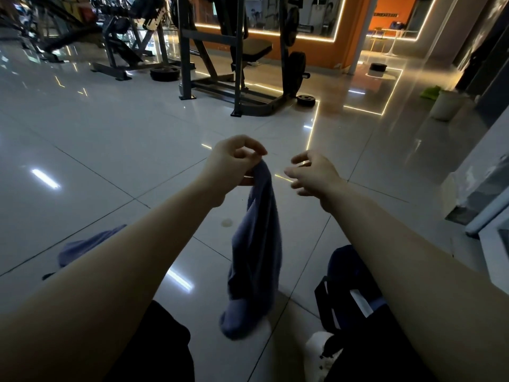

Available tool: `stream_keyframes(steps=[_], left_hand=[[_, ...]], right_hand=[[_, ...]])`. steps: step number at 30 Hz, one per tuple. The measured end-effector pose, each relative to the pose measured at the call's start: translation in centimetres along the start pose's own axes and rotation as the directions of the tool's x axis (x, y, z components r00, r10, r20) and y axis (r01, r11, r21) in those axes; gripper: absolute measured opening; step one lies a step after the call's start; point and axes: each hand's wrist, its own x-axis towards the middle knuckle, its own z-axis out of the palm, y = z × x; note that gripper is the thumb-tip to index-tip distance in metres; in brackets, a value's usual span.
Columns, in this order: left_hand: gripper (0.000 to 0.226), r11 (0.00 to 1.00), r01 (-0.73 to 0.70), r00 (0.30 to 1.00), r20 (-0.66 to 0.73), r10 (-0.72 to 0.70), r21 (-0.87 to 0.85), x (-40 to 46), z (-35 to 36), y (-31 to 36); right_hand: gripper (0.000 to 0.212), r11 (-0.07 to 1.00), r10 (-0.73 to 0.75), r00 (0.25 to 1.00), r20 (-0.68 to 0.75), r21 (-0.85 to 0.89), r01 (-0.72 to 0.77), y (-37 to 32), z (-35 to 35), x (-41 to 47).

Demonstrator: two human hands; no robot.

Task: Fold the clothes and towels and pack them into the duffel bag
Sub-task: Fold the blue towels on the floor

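Blue-grey cloth [80,248] lies on the floor [124,150] at far left, mostly covered by our left forearm; we cannot tell whether it is a towel or a garment, nor whether it is folded.

Moving right, our left hand [232,161] pinches the top edge of a blue towel [254,244] between thumb and curled fingers. This grip is closed on the fabric. The towel hangs straight down in a loose column, and its lower end bunches just above the floor between our knees.

We judge the towel to be light, soft and limp. It holds no shape of its own and will not slip readily from a pinch. Take hold at two adjacent corners along one edge so that it hangs flat before folding. The corners are hidden inside the hanging folds.

Next, our right hand [311,175] hovers just beside the towel top, fingers spread and relaxed, holding nothing.

Below the right forearm sits the duffel bag [347,285], dark blue with black straps. The arm covers most of it; we cannot see its opening or contents. A white shoe [316,346] shows at the bottom edge.
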Motion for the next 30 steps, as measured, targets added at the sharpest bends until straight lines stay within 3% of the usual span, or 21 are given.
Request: stream_keyframes(steps=[3,8,11,16,18,20,22,26,30], left_hand=[[0.015,0.999,0.047,0.998,-0.046,-0.046,0.021,0.3,0.0,-0.6],[0.014,0.996,0.066,0.991,-0.121,-0.058,0.06,0.7,-0.2,-1.1],[0.014,0.992,0.049,0.997,-0.072,-0.04,0.118,0.6,0.0,-0.9],[0.014,0.962,-0.02,0.998,-0.044,0.033,0.273,0.9,-0.9,-0.8],[0.011,0.871,-0.043,0.998,-0.026,0.064,0.49,1.1,-1.5,-1.6],[0.012,0.668,-0.112,0.992,0.039,0.124,0.735,1.2,-1.9,-2.6],[0.013,0.572,-0.15,0.984,0.067,0.164,0.806,1.1,-2.1,-3.1],[0.008,0.701,-0.135,0.978,-0.018,0.206,0.7,1.0,-2.5,-2.5],[0.008,0.709,-0.148,0.965,-0.057,0.257,0.689,1.0,-2.8,-2.5]], right_hand=[[0.013,0.999,-0.036,0.982,0.184,-0.02,0.04,-0.8,0.8,-1.3],[0.018,0.991,-0.074,0.951,0.3,-0.086,0.105,-1.0,2.3,-2.6],[0.03,0.99,-0.077,0.962,0.262,-0.097,0.106,-0.9,3.3,-2.8],[0.009,0.989,-0.057,0.989,0.138,-0.124,0.074,-1.1,3.0,-2.2],[0.01,0.994,-0.044,0.991,0.13,-0.092,0.057,-1.3,2.3,-2.2],[0.013,0.992,-0.066,0.987,0.148,-0.101,0.081,-1.5,1.8,-2.4],[0.014,0.982,-0.103,0.982,0.158,-0.141,0.125,-1.6,1.6,-2.6],[0.015,0.978,-0.111,0.97,0.218,-0.151,0.146,-1.7,0.8,-2.8],[0.014,0.973,-0.033,0.945,0.324,-0.204,0.104,-1.3,0.0,-2.4]])
